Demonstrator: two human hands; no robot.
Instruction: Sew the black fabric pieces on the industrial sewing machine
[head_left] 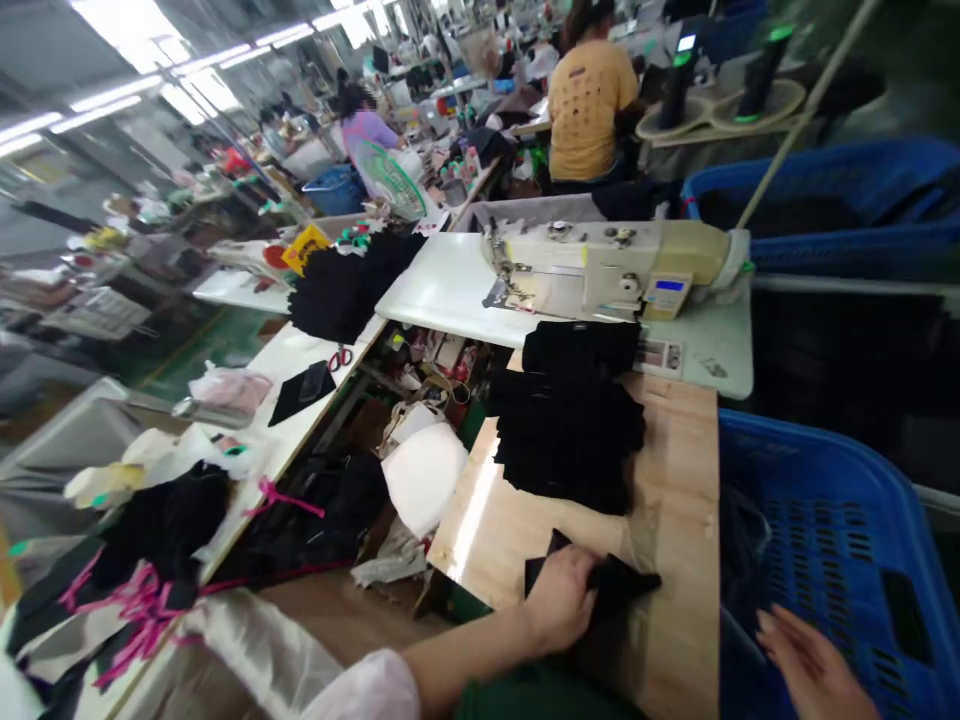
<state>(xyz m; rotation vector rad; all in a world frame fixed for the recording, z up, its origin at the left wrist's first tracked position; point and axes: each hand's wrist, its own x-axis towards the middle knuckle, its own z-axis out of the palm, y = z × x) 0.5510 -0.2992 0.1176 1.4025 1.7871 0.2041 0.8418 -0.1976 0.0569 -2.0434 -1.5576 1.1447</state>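
My left hand (562,600) is closed on a black fabric piece (626,582) at the near end of a wooden board (682,480), its fingers curled into the cloth. Farther up the board lie overlapping stacks of black fabric pieces (570,440). At the lower right, my right hand (814,660) holds nothing visible, with fingers stretched out beside dark blue cloth (742,560) in a blue plastic basket (847,450). Part of that hand is cut off by the frame's edge.
A sewing machine (615,265) stands on a white table beyond the board. On the left bench are a black cloth pile (349,285), red-handled scissors (340,358) and black cloth with pink ties (142,600). Another person (589,105) sits ahead, back turned.
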